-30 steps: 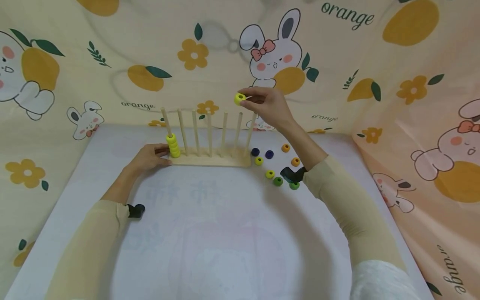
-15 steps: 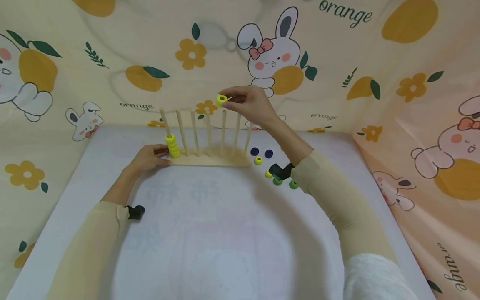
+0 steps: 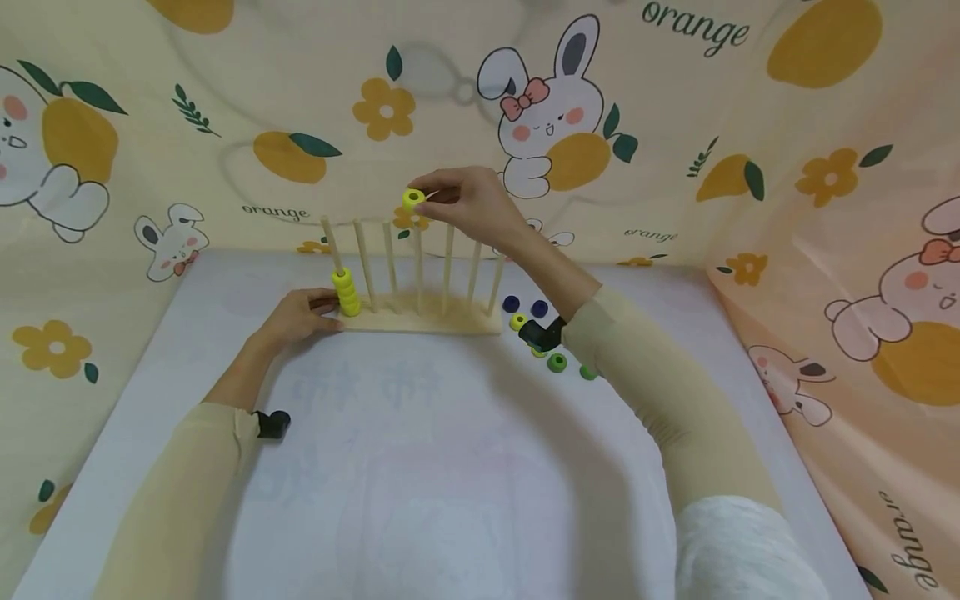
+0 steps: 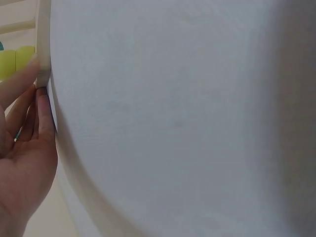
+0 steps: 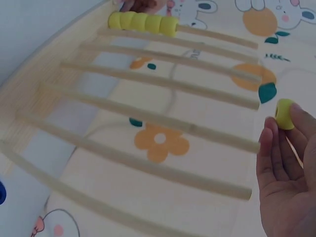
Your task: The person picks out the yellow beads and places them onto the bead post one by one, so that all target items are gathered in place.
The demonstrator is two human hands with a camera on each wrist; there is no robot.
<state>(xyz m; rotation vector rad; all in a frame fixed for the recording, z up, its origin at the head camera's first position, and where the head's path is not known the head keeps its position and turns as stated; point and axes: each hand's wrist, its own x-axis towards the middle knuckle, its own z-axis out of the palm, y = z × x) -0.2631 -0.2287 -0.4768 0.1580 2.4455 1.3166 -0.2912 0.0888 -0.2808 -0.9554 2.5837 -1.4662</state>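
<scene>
My right hand (image 3: 476, 207) pinches a yellow bead (image 3: 413, 198) between thumb and fingertips. The bead is above the middle pegs of a wooden peg rack (image 3: 427, 323), and the right wrist view shows the bead (image 5: 284, 114) apart from the peg tips. A stack of several yellow beads (image 3: 346, 292) sits low on the leftmost peg; the other pegs are bare. At the rack's left end, my left hand (image 3: 300, 318) grips the base. In the left wrist view its thumb and fingers (image 4: 45, 116) lie on either side of the base end.
Right of the rack, loose beads lie on the white tabletop (image 3: 375, 467): dark blue (image 3: 511, 304), yellow (image 3: 518, 322) and green (image 3: 557, 362). The right forearm (image 3: 555, 275) and black wrist camera (image 3: 542, 335) cover part of that area. A patterned cloth (image 3: 450, 50) hangs behind.
My right hand has carried the yellow bead leftward above the pegs, from near the rack's right end to its middle. The left hand and rack have stayed put.
</scene>
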